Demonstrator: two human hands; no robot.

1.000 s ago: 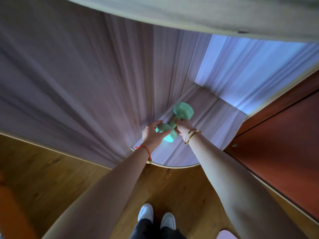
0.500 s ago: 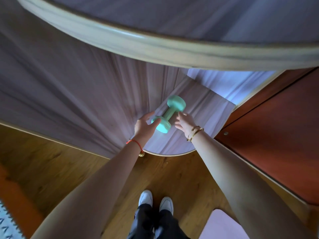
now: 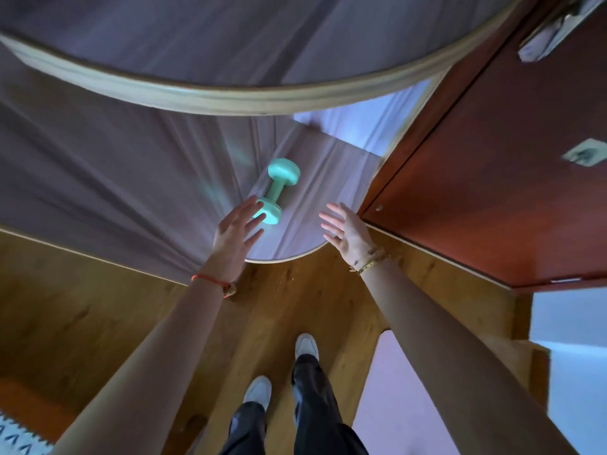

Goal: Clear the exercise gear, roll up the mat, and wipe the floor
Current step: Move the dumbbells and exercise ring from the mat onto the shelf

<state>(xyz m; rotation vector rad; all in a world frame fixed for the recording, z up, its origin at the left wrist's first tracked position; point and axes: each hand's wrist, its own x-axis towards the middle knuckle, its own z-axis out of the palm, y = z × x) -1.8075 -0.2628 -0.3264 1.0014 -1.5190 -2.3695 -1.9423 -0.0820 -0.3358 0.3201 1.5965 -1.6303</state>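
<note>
A mint-green dumbbell (image 3: 277,190) lies alone on the low grey wood-grain shelf (image 3: 315,205) of a cabinet. My left hand (image 3: 235,233) hovers just in front of its near end, fingers spread and holding nothing. My right hand (image 3: 345,229) is open too, off to the right of the dumbbell near the shelf's rounded front edge. A corner of the pale pink mat (image 3: 397,399) shows on the floor at the lower right.
A rounded grey shelf with a beige edge (image 3: 230,96) overhangs above. A red-brown door (image 3: 492,178) stands at the right. My white shoes (image 3: 305,346) rest on the brown wooden floor (image 3: 98,310). A patterned rug corner (image 3: 16,438) shows at bottom left.
Both hands let go of the dumbbell and drew back, fingers spreading. The dumbbell now rests on the shelf. The view tilted so more of the upper shelf and floor shows.
</note>
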